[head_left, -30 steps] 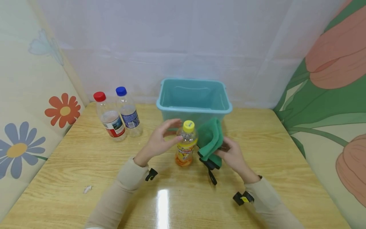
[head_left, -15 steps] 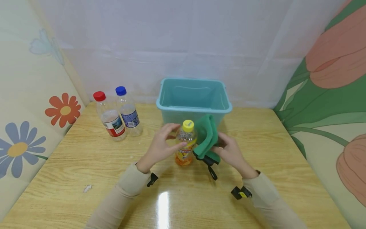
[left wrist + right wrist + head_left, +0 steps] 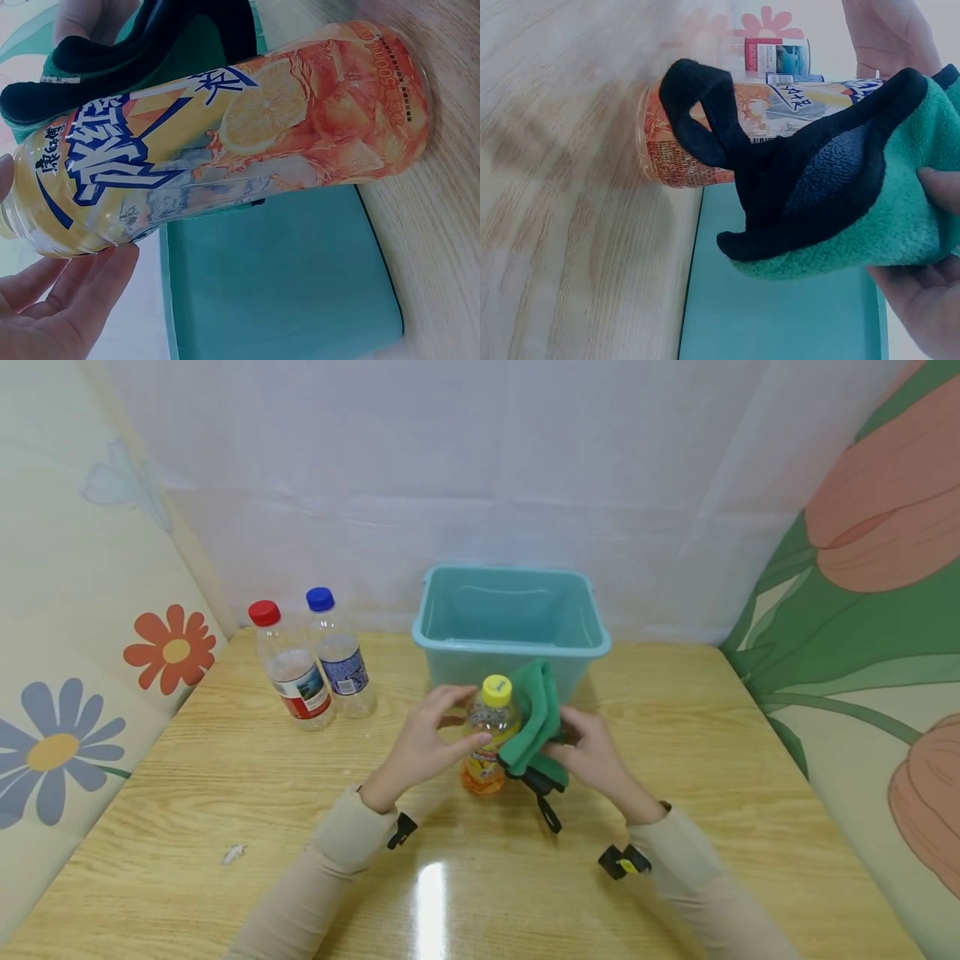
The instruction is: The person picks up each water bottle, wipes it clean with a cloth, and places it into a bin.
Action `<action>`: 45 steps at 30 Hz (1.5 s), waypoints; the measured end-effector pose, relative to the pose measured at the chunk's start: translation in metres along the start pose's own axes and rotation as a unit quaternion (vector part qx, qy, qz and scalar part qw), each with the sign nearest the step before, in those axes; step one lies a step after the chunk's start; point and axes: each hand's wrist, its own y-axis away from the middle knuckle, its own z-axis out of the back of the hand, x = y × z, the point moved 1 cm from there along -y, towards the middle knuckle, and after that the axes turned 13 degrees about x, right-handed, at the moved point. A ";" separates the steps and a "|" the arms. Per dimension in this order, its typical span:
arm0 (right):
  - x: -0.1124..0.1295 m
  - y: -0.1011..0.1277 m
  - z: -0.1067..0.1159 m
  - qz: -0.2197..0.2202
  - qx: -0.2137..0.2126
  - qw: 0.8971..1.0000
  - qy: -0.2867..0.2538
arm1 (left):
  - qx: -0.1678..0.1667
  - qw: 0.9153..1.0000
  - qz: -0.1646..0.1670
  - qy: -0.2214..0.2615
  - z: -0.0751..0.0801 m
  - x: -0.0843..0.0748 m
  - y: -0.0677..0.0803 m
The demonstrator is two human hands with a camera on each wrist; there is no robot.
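A clear plastic bottle (image 3: 483, 768) with a yellow cap and an orange-and-yellow label stands upright on the table. My left hand (image 3: 429, 737) grips its upper part, with the thumb on the near side; the left wrist view shows the fingertips (image 3: 112, 262) against the bottle. Held in my right hand (image 3: 596, 756) is a folded green towel (image 3: 847, 232) with black trim and a black hanging loop. The towel lies against the bottle's right side and covers part of the label in the head view.
Behind the bottle stands a light blue plastic bin (image 3: 510, 649). Two more plastic bottles are at the back left: one with a red cap (image 3: 264, 613), one with a blue cap (image 3: 320, 600). A white curtain (image 3: 480, 460) hangs behind the wooden table (image 3: 712, 760).
My right hand has brought the towel leftward up to the bottle. My left hand has closed in on the bottle's upper part. The bottle stays in place.
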 end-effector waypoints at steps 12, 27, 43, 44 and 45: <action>-0.016 -0.002 -0.012 -0.032 0.028 0.999 -0.006 | -0.001 1.000 -0.007 0.006 -0.001 -0.001 0.000; -0.024 -0.002 -0.023 -0.060 0.062 0.996 0.002 | -0.001 1.000 -0.012 0.000 -0.002 0.000 0.000; -0.028 -0.003 -0.029 -0.059 0.095 0.993 0.031 | -0.004 1.000 -0.017 0.001 -0.002 0.001 0.001; -0.029 -0.003 -0.029 -0.061 0.094 0.993 0.028 | -0.004 1.000 -0.017 0.001 -0.002 0.001 0.001; -0.029 -0.003 -0.029 -0.064 0.092 0.993 0.024 | -0.003 1.000 -0.017 0.001 -0.002 0.001 0.000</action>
